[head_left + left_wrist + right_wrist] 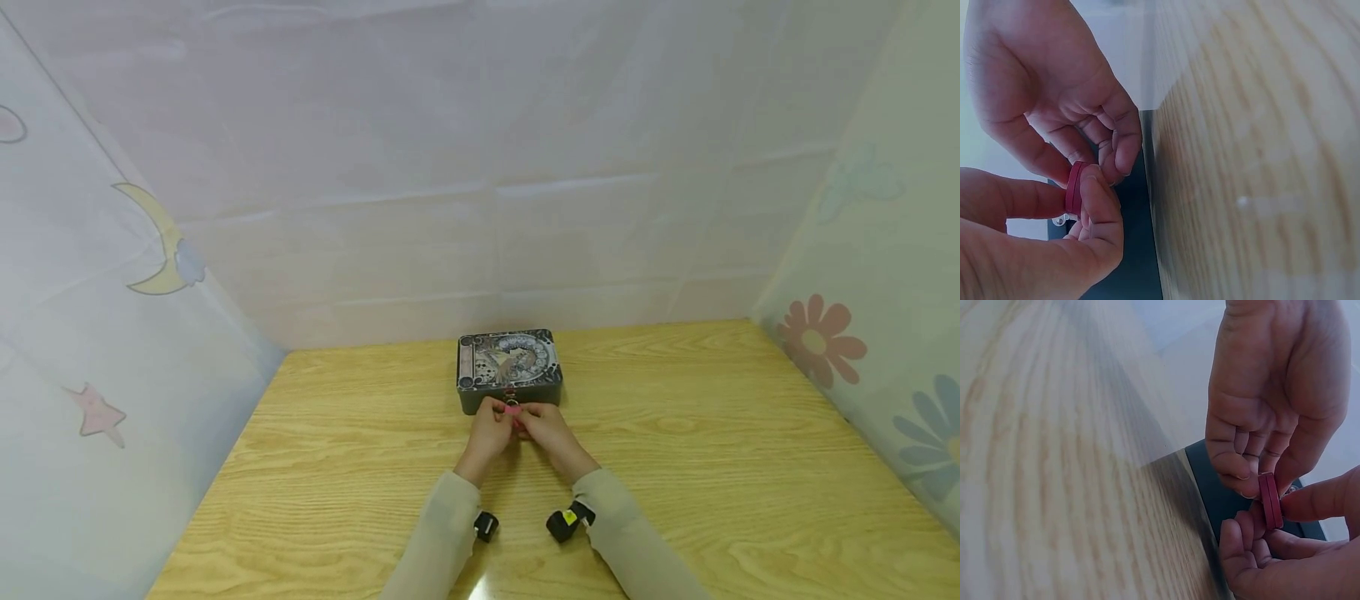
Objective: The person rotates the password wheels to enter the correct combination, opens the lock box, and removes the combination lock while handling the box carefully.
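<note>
A dark tin box (467, 400) with a printed picture on its lid stands on the table, lid down. At the clasp on its front side is a small pink-red padlock (513, 410), with a bit of silver metal showing beside it in the left wrist view. My left hand (489, 433) pinches the padlock (1074, 187) between thumb and finger from the left. From the right, my right hand (553, 435) pinches its other side with thumb and fingertips. The fingers of both hands hide part of the lock and clasp.
The wood-grain table (360, 450) carries the box near its back edge. A pale cloth backdrop (480, 208) rises behind, with printed cloth walls at left and right. Black wrist cameras (564, 525) sit by both sleeves.
</note>
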Motion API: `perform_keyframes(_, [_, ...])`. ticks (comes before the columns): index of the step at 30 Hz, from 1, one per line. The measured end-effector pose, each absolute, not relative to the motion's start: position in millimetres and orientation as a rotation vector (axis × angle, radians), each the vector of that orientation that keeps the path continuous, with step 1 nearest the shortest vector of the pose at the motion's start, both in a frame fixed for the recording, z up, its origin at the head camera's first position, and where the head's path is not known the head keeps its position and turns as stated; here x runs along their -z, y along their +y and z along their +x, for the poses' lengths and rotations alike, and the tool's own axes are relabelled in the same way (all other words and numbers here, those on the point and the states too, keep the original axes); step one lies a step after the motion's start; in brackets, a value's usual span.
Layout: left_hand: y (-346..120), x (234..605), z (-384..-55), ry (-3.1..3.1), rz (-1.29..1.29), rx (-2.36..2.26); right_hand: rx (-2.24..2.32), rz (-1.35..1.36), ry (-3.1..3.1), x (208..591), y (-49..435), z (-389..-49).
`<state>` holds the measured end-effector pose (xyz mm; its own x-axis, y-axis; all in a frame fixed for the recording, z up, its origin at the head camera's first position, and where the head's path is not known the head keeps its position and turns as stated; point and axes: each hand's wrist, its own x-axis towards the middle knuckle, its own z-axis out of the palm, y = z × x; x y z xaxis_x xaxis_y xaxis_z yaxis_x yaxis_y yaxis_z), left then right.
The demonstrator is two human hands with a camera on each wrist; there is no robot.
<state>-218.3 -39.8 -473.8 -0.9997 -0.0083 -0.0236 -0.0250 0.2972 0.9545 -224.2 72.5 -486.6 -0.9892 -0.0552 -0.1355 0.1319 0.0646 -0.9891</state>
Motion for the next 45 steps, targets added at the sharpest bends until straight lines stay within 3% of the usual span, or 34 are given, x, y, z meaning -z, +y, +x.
perform_keyframes(45, [-40.3,473.2,-215.0,2.495,-0.015,-1.882,2.075,0.06,2.157,491.0,70.7,-225.7])
